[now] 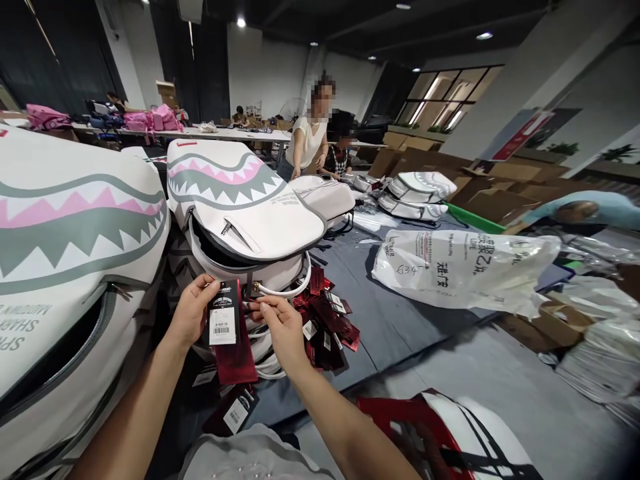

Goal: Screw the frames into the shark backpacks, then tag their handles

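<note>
My left hand [191,312] pinches the upper edge of a black hang tag [223,323] with a white barcode label. A glossy red tag [236,363] hangs behind it. My right hand [281,328] is closed in a pinch just right of the tags, beside a brass-coloured clasp [257,287]; what its fingertips grip is too small to make out. Both hands are in front of a white backpack [253,200] with a pink and grey shark-teeth pattern, its front pocket unzipped. The backpack lies on a stack of similar ones.
Another shark-teeth backpack [75,220] is at the left. Many red and black tags [325,320] hang beside the stack. A plastic bag with writing [465,270] lies on the grey-covered table [373,320]. Farther back are a standing person [306,143] and stacked bags [420,190].
</note>
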The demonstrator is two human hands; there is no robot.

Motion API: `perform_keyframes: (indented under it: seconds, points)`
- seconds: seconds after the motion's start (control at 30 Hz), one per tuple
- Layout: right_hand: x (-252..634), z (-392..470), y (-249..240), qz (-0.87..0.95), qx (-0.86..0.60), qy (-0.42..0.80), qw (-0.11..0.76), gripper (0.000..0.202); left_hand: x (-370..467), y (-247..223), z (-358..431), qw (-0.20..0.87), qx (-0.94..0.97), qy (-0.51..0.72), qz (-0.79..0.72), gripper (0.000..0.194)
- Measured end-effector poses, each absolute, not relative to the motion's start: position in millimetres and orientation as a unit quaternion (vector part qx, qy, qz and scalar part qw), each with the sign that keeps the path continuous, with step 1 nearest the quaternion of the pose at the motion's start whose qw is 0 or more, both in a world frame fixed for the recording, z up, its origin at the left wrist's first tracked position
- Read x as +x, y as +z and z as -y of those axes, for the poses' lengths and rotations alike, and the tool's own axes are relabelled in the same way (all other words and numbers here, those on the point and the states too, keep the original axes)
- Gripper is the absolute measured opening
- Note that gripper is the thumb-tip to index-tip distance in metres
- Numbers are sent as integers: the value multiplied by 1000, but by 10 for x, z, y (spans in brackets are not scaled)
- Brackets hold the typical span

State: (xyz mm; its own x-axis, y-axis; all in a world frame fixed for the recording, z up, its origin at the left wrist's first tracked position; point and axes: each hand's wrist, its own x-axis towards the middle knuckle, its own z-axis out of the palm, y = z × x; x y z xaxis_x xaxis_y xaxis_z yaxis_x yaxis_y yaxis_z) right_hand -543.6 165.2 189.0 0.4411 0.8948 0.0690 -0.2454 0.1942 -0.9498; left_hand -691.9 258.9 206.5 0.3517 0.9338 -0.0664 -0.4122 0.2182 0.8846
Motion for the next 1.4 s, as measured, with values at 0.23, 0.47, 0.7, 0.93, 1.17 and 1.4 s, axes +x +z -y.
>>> perform_keyframes:
  seconds: [0.23,0.47,0.7,0.93,1.17,1.4]
  points:
    - [-5418,-1655,1998,349,-491,400,691,27,-7027,2054,-2557,640,431,541,-336,42]
    - [-5275,-1367,2057,399,-525,360,660,28,-7274,2274,-2315,560,390,679,-270,35]
    - [-5061,-1097,2217,402,-452,431,669,36,-6512,2441,-1921,604,388,640,-274,40]
    - [-4399,-718,2367,521,-424,453,586,63,-5636,2382,-1676,590,409,621,-314,43]
    - [-2876,-395,2186,561,-532,349,530,25,-4096,2059,-1413,541,426,650,-322,32]
    - [-1370,-268,2044,571,-568,274,525,21,-2795,2065,-1320,502,430,676,-326,26]
